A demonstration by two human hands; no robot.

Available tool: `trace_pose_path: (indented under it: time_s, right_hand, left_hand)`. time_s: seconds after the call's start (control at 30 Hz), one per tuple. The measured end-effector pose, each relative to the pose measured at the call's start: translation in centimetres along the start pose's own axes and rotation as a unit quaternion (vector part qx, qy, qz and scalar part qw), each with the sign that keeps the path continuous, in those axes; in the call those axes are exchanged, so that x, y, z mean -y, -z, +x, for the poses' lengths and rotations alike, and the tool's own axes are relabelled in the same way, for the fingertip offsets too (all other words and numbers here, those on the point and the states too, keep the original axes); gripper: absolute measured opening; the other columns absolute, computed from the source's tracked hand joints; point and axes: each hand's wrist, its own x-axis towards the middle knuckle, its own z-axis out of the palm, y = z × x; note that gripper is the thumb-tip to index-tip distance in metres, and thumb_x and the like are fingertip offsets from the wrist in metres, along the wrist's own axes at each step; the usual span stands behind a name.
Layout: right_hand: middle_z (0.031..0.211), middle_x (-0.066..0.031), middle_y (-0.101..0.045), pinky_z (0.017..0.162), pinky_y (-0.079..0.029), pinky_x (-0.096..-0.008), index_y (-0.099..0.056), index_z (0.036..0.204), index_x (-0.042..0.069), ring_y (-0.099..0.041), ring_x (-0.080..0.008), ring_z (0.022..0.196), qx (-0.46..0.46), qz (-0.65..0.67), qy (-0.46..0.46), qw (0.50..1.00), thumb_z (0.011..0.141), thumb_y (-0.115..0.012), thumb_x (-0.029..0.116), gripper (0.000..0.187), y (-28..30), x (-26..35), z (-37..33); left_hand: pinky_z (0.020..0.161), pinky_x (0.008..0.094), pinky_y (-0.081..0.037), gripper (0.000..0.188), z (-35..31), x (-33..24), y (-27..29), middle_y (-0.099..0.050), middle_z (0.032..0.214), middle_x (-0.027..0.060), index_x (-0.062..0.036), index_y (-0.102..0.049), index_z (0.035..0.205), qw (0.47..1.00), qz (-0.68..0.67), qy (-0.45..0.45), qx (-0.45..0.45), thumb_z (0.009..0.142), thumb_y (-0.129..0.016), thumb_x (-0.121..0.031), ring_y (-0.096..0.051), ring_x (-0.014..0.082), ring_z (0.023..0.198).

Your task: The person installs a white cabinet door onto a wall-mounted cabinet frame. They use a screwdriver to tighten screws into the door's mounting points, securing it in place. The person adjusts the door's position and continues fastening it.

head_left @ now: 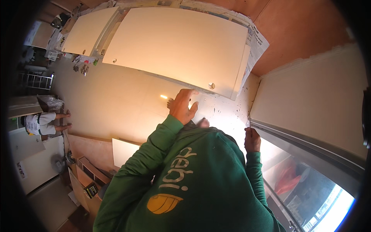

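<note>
In front of me lies a large white cabinet door panel (174,42) with round hinge holes along its near edge. My left hand (183,106) is just short of that edge, fingers bent and thumb apart, with nothing visible in it. Whether its fingertips touch the panel I cannot tell. Off to the right, my right hand (252,140) is closed around a thin, dark, rod-like tool (249,119) that points away from me. Its handle is hidden in my fist, so its exact kind does not show.
Newspaper (256,46) sticks out under the panel. A second white panel (89,33) lies farther left. Small debris dots the floor (220,112). A person (40,123) is at the far left, near a fan (58,163). Wooden furniture (91,174) stands behind my left arm; a window is at lower right.
</note>
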Motion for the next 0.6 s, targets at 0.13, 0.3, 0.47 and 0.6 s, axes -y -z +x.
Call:
trace_pose_path:
  time_s: [0.13,0.3,0.47,0.6]
  right_hand:
    - [0.088,-0.0226,-0.073,0.075,-0.055,-0.0496,-0.075,0.104,0.005,-0.073,-0.0428,0.086,0.019,-0.013,-0.02,1.0,0.105,-0.058,0.035,0.034,1.1,0.5,-0.7]
    - [0.08,-0.0159,-0.071,0.071,-0.055,-0.0425,-0.072,0.104,0.002,-0.07,-0.0322,0.072,-0.029,0.036,0.047,0.998,0.107,-0.061,0.034,0.034,4.3,8.1,1.1]
    - [0.094,-0.0063,-0.072,0.079,-0.053,-0.0347,-0.07,0.111,0.0,-0.067,-0.0172,0.085,-0.013,0.385,0.096,0.918,0.11,-0.06,0.033,0.034,4.8,15.1,1.5]
    - [0.101,-0.0102,-0.074,0.082,-0.057,-0.0317,-0.07,0.116,-0.001,-0.068,-0.0164,0.089,0.043,0.24,0.16,0.957,0.11,-0.059,0.032,0.036,4.4,19.5,3.1]
  left_hand:
    - [0.072,0.0386,-0.057,0.032,2.8,-1.5,-1.0,-0.064,0.122,0.0126,-0.0074,-0.065,0.122,0.978,0.148,-0.128,-0.067,0.092,-0.074,-0.017,-0.066,0.0275,0.095]
    - [0.075,0.0387,-0.057,0.035,5.0,1.3,-2.0,-0.062,0.121,0.0125,-0.0054,-0.064,0.121,0.991,-0.01,0.131,-0.002,0.093,-0.077,-0.023,-0.066,0.0263,0.094]
    - [0.081,0.0376,-0.06,0.106,3.3,1.1,-2.1,-0.06,0.11,0.0105,0.0087,-0.042,0.147,0.768,-0.417,0.484,0.038,0.087,-0.074,-0.072,-0.064,0.0192,0.086]
    - [0.094,0.0406,-0.06,0.106,5.1,1.1,-2.5,-0.061,0.119,0.0135,0.0053,-0.039,0.152,0.733,-0.509,0.447,0.063,0.086,-0.077,-0.069,-0.063,0.0194,0.113]
